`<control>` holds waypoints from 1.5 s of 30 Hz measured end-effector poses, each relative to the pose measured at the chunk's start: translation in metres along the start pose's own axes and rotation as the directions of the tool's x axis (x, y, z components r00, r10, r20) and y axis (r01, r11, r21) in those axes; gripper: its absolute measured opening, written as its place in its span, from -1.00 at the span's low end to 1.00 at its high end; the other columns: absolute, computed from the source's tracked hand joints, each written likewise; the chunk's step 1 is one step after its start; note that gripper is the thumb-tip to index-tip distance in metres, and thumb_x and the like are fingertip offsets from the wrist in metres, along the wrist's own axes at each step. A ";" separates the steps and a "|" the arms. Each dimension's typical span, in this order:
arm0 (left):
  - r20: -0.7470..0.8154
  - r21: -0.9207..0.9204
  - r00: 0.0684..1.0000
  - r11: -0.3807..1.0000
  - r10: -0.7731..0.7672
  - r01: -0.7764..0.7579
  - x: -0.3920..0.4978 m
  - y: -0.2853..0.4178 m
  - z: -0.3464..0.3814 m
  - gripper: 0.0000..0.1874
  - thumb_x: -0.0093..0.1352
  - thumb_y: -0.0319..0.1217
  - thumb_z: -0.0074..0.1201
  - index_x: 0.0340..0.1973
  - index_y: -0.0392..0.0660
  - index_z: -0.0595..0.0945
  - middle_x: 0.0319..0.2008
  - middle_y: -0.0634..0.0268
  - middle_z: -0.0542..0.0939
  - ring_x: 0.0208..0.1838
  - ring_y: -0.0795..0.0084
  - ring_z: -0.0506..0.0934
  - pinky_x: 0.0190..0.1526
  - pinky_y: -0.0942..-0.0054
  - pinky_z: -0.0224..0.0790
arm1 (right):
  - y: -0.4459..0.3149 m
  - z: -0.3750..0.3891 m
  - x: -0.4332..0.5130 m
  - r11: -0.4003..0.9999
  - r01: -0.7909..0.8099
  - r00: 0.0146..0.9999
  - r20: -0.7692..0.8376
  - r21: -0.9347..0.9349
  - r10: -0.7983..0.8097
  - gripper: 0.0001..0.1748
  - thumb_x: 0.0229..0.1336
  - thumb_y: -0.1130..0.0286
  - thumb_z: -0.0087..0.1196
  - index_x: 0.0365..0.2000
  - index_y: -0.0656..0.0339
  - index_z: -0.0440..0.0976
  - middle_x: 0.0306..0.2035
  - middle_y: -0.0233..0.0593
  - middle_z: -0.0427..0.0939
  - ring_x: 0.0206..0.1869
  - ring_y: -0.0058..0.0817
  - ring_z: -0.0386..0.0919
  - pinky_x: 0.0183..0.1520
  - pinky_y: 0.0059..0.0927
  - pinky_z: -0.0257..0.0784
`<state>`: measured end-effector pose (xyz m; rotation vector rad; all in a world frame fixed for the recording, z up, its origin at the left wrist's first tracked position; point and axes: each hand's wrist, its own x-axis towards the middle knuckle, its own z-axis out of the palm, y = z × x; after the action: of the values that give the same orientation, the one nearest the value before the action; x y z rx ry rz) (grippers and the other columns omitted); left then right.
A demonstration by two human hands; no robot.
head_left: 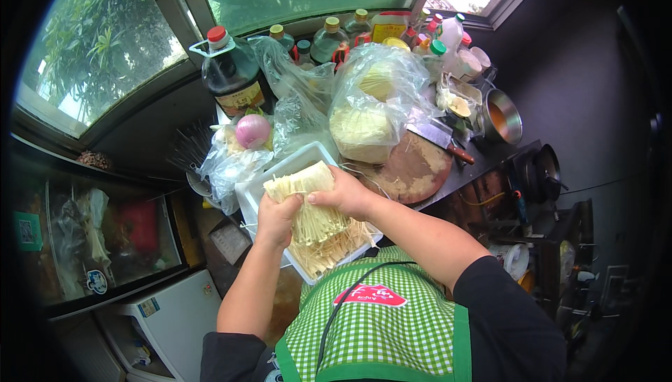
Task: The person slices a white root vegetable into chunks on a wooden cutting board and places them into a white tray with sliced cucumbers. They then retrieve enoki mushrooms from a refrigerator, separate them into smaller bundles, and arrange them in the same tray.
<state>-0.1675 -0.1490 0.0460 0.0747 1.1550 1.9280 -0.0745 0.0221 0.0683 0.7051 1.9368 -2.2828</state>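
A thick bundle of enoki mushrooms (315,214) is held between my left hand (278,216) and my right hand (344,193), the thumbs close together on its near face. Below it is a white plastic tray (253,188), with loose pale mushroom strands (315,256) heaped at its near end. Behind the tray, more enoki mushrooms (362,130) sit inside a clear plastic bag (386,61). That bag rests partly on a round wooden chopping board (415,172), where a cleaver with a wooden handle (436,135) lies at the back right.
A red onion (253,131) sits on a plastic bag at the left, near a large dark bottle with a red cap (231,77). Several bottles line the window side. A metal pot (502,117) stands beyond the cleaver. At the lower left is a white cabinet (178,313).
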 end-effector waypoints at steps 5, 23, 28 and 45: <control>0.026 -0.066 0.999 0.998 -0.019 0.021 0.000 0.011 0.000 -0.60 0.39 -0.61 0.14 0.16 -0.31 0.56 0.03 0.12 0.69 0.03 0.23 0.70 0.10 0.22 0.60 | 0.001 -0.004 -0.003 0.985 -0.012 1.000 -0.004 0.172 0.013 -0.20 0.08 0.30 0.47 0.25 0.39 0.34 0.11 -0.11 0.59 0.14 -0.36 0.57 0.26 -0.24 0.48; 0.076 -0.092 0.997 0.996 -0.016 0.023 0.005 0.004 -0.003 -0.55 0.37 -0.56 0.28 0.17 -0.29 0.56 0.03 0.12 0.70 0.03 0.24 0.70 0.10 0.23 0.60 | 0.007 0.012 0.003 0.972 0.026 0.982 -0.174 -0.235 -0.069 -0.11 0.07 0.17 0.49 0.27 0.39 0.31 0.12 -0.01 0.60 0.17 -0.28 0.59 0.27 -0.25 0.48; 0.053 -0.154 0.999 0.988 -0.007 0.015 0.001 0.010 -0.003 -0.59 0.40 -0.50 0.30 0.15 -0.28 0.58 -0.01 0.14 0.70 0.00 0.27 0.70 0.07 0.24 0.61 | 0.011 0.004 0.009 0.957 -0.049 0.994 -0.085 0.286 0.076 -0.20 0.12 0.28 0.48 0.26 0.35 0.32 0.12 -0.12 0.59 0.15 -0.36 0.57 0.27 -0.27 0.48; 0.224 -0.222 0.974 0.971 -0.033 0.084 0.001 0.000 -0.001 -0.44 0.34 -0.48 0.24 0.25 -0.34 0.50 0.10 0.03 0.67 0.09 0.16 0.69 0.13 0.17 0.60 | 0.009 0.004 0.001 0.975 0.012 1.000 -0.028 0.223 -0.006 -0.13 0.04 0.39 0.51 0.30 0.32 0.28 0.17 -0.15 0.56 0.22 -0.38 0.53 0.33 -0.25 0.44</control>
<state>-0.1685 -0.1489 0.0450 0.1232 0.7750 1.9333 -0.0735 0.0167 0.0606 0.7518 1.7131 -2.5354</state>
